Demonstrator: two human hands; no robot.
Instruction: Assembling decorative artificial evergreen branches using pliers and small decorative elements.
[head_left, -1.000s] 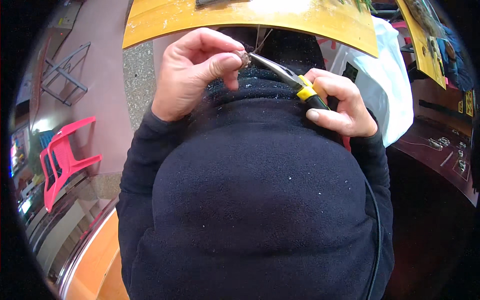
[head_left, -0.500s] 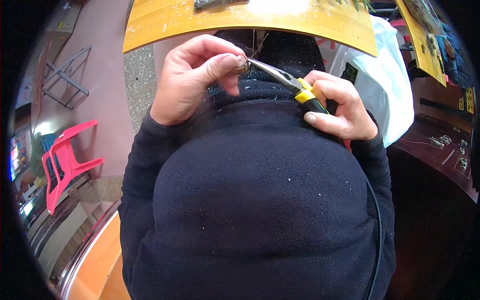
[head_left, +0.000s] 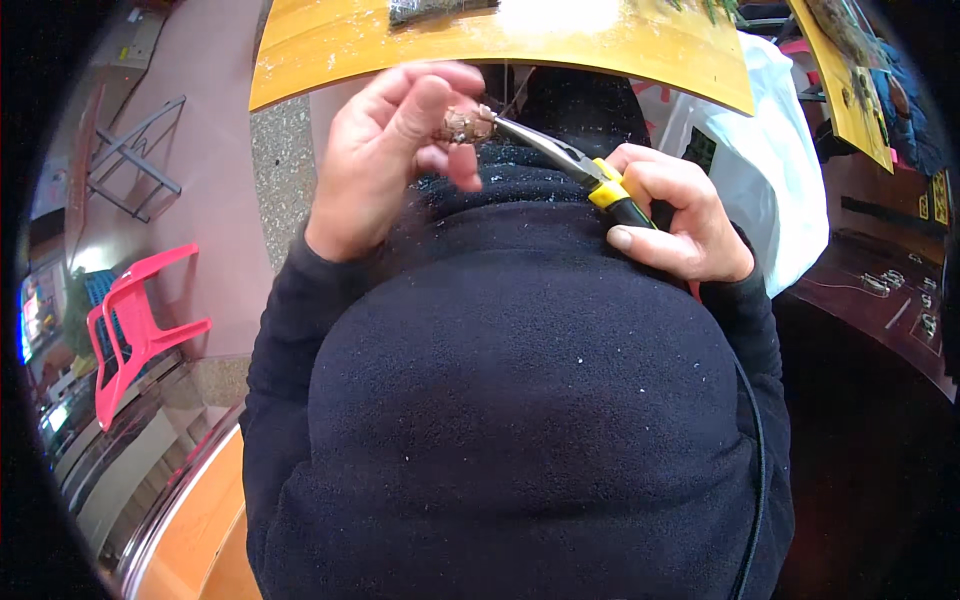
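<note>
Beyond hands, yellow worktable [head_left: 350, 45], pink chair [head_left: 135, 320]

The left hand [head_left: 395, 150] pinched a small brown knobbly piece [head_left: 463, 125] between thumb and fingers, just below the near edge of the yellow wooden table [head_left: 400, 45]. The right hand [head_left: 680, 215] gripped yellow-and-black-handled needle-nose pliers [head_left: 570, 165], whose tips met that piece. Right of the table's edge hung a white plastic bag [head_left: 770, 170]; far to its left stood a pink plastic chair [head_left: 140, 330].
</note>
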